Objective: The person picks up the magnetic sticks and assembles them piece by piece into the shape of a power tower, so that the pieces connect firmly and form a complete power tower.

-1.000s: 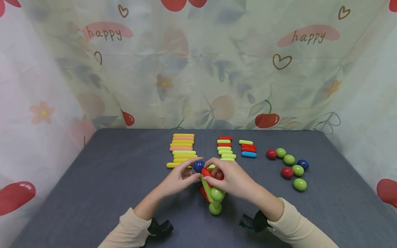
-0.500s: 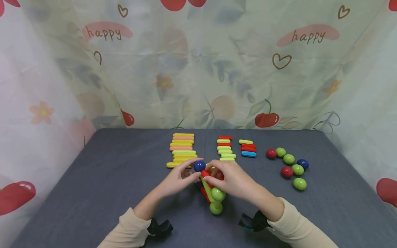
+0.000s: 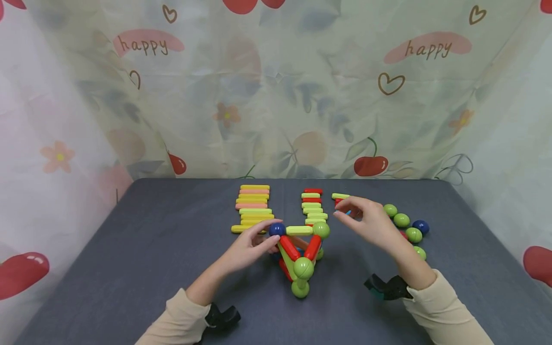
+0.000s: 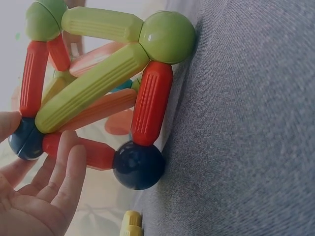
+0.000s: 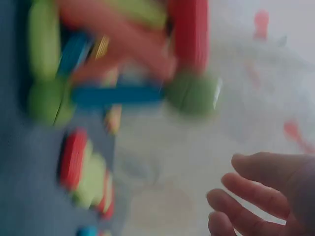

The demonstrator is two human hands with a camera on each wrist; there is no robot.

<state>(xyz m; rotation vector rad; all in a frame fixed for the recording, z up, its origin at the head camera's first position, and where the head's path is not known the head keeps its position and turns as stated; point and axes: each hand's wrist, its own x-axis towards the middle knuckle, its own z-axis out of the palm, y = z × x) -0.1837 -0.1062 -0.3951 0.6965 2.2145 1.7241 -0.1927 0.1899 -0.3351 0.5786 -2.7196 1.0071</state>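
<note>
A three-sided frame of coloured building rods (image 3: 290,248) and balls stands on the table in front of me. My left hand (image 3: 249,247) pinches the blue ball (image 3: 277,229) at its top left corner; in the left wrist view, thumb and fingers lie around that blue ball (image 4: 25,140). A pale green rod (image 3: 299,231) runs along the top to a green ball (image 3: 321,230). My right hand (image 3: 373,224), holding nothing, hovers right of the frame with fingers loosely bent. It partly hides a small group of short rods (image 3: 340,196). The frame is blurred in the right wrist view.
Behind the frame lie a column of yellow and pink long rods (image 3: 254,206) and a column of red and green short rods (image 3: 312,205). Loose green, red and blue balls (image 3: 402,220) lie at right, some hidden by the right arm. A patterned curtain (image 3: 276,96) borders the table's back.
My right hand has let go of the frame and moved right and up, towards the short rods. The frame's top and right side now show. The left hand stays on the blue ball.
</note>
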